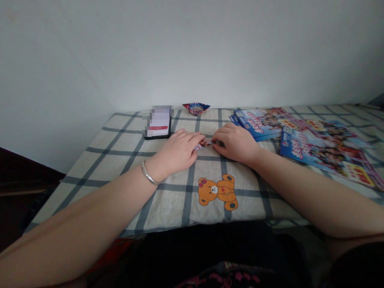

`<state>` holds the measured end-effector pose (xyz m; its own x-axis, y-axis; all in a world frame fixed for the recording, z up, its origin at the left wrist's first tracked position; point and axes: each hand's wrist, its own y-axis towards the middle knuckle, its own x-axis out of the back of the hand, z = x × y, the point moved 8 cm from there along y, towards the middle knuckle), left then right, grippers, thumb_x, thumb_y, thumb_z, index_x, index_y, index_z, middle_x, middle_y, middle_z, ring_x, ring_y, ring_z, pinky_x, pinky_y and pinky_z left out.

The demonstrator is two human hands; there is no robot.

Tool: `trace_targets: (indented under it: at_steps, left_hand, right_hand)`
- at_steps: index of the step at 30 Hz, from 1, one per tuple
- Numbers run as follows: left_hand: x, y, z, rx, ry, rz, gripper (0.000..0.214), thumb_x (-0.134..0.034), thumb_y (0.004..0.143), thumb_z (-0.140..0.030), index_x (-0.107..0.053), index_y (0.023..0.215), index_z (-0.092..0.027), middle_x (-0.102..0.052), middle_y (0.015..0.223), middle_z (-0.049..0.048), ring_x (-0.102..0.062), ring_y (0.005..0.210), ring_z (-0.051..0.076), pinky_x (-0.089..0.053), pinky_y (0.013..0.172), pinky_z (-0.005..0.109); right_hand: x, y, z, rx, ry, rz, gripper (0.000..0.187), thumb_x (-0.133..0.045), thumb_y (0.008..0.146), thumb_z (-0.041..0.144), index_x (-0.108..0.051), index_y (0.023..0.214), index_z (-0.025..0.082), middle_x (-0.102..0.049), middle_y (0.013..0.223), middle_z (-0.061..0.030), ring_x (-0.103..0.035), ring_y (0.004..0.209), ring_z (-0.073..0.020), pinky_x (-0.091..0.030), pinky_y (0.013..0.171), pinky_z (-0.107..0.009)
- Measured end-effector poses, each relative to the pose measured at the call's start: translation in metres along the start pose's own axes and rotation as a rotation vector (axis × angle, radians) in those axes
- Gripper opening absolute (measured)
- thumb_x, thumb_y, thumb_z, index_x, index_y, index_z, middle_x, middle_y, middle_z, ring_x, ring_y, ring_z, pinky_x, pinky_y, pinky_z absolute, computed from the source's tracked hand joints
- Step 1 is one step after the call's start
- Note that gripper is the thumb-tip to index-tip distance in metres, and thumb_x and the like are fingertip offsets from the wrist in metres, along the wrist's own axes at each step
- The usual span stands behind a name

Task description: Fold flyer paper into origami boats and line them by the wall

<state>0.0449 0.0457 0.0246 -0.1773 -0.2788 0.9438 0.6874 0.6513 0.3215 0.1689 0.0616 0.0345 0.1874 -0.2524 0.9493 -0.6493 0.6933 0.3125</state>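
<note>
A small piece of folded printed paper (205, 144) lies on the checked cloth between my two hands, mostly covered by them. My left hand (181, 150), with a silver bangle at the wrist, is closed over its left end, fingers together and pressing down. At the other end my right hand (237, 143) pinches the paper between thumb and fingers. Behind them, near the wall, stands a folded paper shape (196, 108) with pointed ends and an open middle, in red and blue print.
A phone (159, 123) with a lit screen is beyond my left hand. Several printed flyers lie to the right, some in a stack (258, 124) and one flyer (324, 154) near my right forearm. The checked tablecloth (120, 160) carries a bear print; a white wall borders the table's back.
</note>
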Motion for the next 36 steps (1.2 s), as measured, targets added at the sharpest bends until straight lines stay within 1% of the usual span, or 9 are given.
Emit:
trace_targets:
  at_steps: [2,4,10,15,20,22,28,31,36]
  left_hand:
    - [0.005,0.000,0.004,0.091,0.040,-0.025,0.054,-0.056,0.085,-0.021,-0.055,0.138,-0.012,-0.061,0.137,0.0146,-0.056,0.127,0.030,-0.030,0.119,0.054]
    - [0.006,0.000,0.006,0.124,0.063,-0.024,0.050,-0.056,0.084,-0.022,-0.059,0.133,-0.011,-0.066,0.128,0.0147,-0.060,0.120,0.031,-0.031,0.118,0.054]
    - [0.017,0.001,0.005,0.091,0.039,-0.107,0.037,-0.051,0.092,-0.023,-0.066,0.125,-0.014,-0.072,0.108,0.0113,-0.065,0.107,0.027,-0.037,0.113,0.051]
    - [0.018,0.000,0.006,0.106,-0.043,-0.159,0.034,-0.050,0.097,-0.029,-0.065,0.124,-0.014,-0.073,0.109,0.0109,-0.064,0.104,0.027,-0.048,0.100,0.045]
    - [0.019,-0.003,0.018,0.248,-0.120,-0.235,0.022,-0.058,0.095,-0.029,-0.065,0.114,-0.020,-0.074,0.109,0.0051,-0.065,0.108,0.025,-0.028,0.118,0.056]
    - [0.020,-0.003,0.020,0.267,-0.142,-0.256,0.019,-0.061,0.094,-0.028,-0.065,0.111,-0.019,-0.073,0.108,0.0052,-0.065,0.108,0.025,-0.027,0.118,0.057]
    - [0.018,0.000,0.020,0.247,-0.293,-0.266,0.010,-0.062,0.092,-0.021,-0.062,0.101,-0.017,-0.071,0.101,0.0051,-0.065,0.098,0.023,-0.049,0.095,0.043]
    - [0.016,0.000,0.020,0.239,-0.361,-0.262,0.009,-0.060,0.093,-0.017,-0.061,0.102,-0.017,-0.069,0.100,0.0047,-0.065,0.095,0.021,-0.052,0.087,0.037]
    - [0.013,0.000,0.021,0.236,-0.424,-0.259,0.011,-0.056,0.094,-0.014,-0.060,0.104,-0.017,-0.067,0.102,0.0045,-0.064,0.096,0.019,-0.052,0.087,0.035]
  right_hand:
    - [0.001,0.000,0.001,0.002,-0.023,0.007,0.026,-0.054,0.093,0.030,-0.075,0.100,0.016,-0.073,0.102,-0.0104,-0.057,0.099,-0.0263,-0.042,0.089,-0.039]
    - [0.002,0.000,0.003,0.007,-0.063,0.002,0.026,-0.053,0.094,0.030,-0.075,0.099,0.016,-0.073,0.101,-0.0102,-0.056,0.100,-0.0271,-0.042,0.089,-0.039]
    - [0.003,-0.001,0.007,0.031,-0.103,-0.039,0.026,-0.053,0.095,0.028,-0.076,0.098,0.015,-0.074,0.103,-0.0108,-0.056,0.102,-0.0286,-0.041,0.086,-0.041]
    - [0.001,-0.002,0.008,0.071,0.026,-0.063,0.026,-0.055,0.094,0.025,-0.078,0.101,0.016,-0.074,0.106,-0.0093,-0.059,0.094,-0.0242,-0.042,0.082,-0.036]
    - [0.003,-0.002,0.014,0.111,0.056,-0.066,0.029,-0.054,0.096,0.028,-0.077,0.107,0.017,-0.074,0.091,-0.0088,-0.059,0.085,-0.0224,-0.040,0.075,-0.034]
    - [0.004,-0.002,0.016,0.108,0.085,-0.078,0.030,-0.053,0.096,0.028,-0.076,0.111,0.017,-0.075,0.089,-0.0084,-0.060,0.083,-0.0215,-0.040,0.073,-0.033]
    - [0.005,-0.002,0.019,0.141,0.184,-0.100,0.032,-0.050,0.096,0.024,-0.075,0.115,0.016,-0.076,0.091,-0.0085,-0.061,0.083,-0.0207,-0.043,0.077,-0.033]
    - [0.003,-0.001,0.018,0.149,0.193,-0.099,0.034,-0.049,0.094,0.020,-0.073,0.118,0.015,-0.075,0.092,-0.0094,-0.061,0.084,-0.0213,-0.044,0.078,-0.034]
    - [-0.001,0.000,0.013,0.111,0.239,-0.100,0.035,-0.050,0.091,0.018,-0.073,0.118,0.014,-0.074,0.093,-0.0096,-0.062,0.085,-0.0209,-0.045,0.080,-0.033]
